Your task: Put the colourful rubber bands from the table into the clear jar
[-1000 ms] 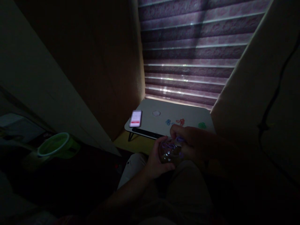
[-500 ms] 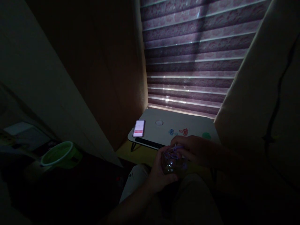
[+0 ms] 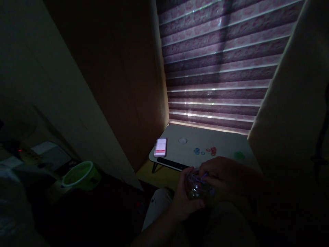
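Observation:
My left hand (image 3: pixel 183 199) is wrapped round a clear, rounded jar (image 3: pixel 196 192) above my lap. Purple bands (image 3: pixel 204 176) show at the jar's mouth. The fingers of my right hand (image 3: pixel 218 171) are pinched together at that mouth, on the purple bands. Beyond my hands, a low white table (image 3: pixel 190 132) bears a cluster of blue bands (image 3: pixel 196 151), a cluster of red bands (image 3: pixel 213 151) and a green pile (image 3: pixel 239 155). A clear round lid (image 3: pixel 182 140) lies farther back on it.
A phone (image 3: pixel 160 147) with a lit screen lies at the table's left edge. On the left stands a green tub (image 3: pixel 82 176) with a pale rim. A pleated purple blind (image 3: pixel 213 68) hangs behind the table. The room is dim.
The camera view has shifted, so the table and jar appear farther right and lower. My right fingers have moved down closer into the jar's mouth, and fewer purple bands stand above it.

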{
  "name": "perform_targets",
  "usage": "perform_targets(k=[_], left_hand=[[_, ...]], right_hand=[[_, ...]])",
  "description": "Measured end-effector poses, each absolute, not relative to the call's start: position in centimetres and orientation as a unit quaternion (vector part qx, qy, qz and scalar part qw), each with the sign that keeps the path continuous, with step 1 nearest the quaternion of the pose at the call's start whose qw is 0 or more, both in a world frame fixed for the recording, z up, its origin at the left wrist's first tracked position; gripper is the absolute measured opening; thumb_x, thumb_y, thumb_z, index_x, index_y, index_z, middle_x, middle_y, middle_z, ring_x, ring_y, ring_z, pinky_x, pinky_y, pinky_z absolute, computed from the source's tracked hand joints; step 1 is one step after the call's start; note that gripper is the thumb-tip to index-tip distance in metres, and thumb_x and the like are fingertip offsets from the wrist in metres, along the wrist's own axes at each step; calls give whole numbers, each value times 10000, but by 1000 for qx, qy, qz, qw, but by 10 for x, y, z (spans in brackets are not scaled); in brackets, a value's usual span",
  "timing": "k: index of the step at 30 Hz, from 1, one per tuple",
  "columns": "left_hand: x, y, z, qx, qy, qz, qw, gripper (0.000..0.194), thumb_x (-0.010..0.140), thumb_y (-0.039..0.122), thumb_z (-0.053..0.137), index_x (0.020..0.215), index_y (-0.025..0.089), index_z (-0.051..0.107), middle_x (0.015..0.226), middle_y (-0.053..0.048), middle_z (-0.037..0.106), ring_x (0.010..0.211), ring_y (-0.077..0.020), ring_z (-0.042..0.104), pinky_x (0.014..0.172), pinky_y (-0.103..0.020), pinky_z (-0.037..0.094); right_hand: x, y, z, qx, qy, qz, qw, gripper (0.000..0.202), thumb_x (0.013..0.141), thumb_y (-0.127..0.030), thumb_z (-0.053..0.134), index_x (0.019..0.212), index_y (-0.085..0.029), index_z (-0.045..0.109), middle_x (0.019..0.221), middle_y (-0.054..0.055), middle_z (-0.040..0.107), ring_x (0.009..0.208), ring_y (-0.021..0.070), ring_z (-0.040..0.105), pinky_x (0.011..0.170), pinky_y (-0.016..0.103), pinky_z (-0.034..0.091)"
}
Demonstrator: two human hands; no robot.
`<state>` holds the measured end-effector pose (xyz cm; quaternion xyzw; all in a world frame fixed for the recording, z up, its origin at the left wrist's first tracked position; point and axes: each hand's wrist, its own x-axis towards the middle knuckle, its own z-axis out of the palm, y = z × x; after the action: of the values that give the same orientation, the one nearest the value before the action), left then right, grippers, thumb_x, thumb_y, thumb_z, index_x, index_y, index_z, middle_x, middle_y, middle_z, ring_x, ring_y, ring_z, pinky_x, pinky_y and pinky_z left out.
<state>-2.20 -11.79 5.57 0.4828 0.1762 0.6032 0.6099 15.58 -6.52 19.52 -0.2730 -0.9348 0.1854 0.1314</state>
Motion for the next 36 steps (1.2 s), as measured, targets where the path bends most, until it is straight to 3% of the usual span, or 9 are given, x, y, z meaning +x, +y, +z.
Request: perform_targets(k=[7,16,22,29,36], left_hand=[[-24,-115,53,487,204,609,592,1023,531,438,956,1384,246,424,1382,-156,538,1259,-364,537,1036,-494,433],[-24,-114,54,490,198,605,595,1004,559,414,950,1391,249,413,1390,-154,536,1262,-354,543,1047,-492,438],[-24,-114,58,486,193,602,603,1029,542,416,957,1393,248,403,1407,-163,530,1296,-370,525,1073,-507,422],[-24,-114,58,487,208,608,592,1024,528,416,960,1376,232,416,1376,-168,554,1272,-368,539,1055,-507,430],[-23,-113,62,487,208,600,600,1023,529,452,954,1372,241,415,1403,-167,525,1286,-373,528,1069,-527,417]], right_hand=[[153,-59,202,-229,-942,171,174,154,894,-178,538,943,-189,685,903,51,706,775,151,619,723,278,433],[146,-64,209,-295,-926,153,178,90,821,-161,583,859,-188,660,673,-12,600,607,122,528,625,254,358],[145,-62,206,-283,-932,146,174,128,895,-237,546,839,-182,647,732,11,624,624,122,517,623,252,367],[142,-62,204,-251,-936,153,194,198,952,-236,482,859,-184,649,881,63,657,791,167,593,730,296,419],[142,-61,198,-305,-920,157,189,27,839,-193,585,832,-197,610,700,-7,603,604,126,515,580,241,324]])
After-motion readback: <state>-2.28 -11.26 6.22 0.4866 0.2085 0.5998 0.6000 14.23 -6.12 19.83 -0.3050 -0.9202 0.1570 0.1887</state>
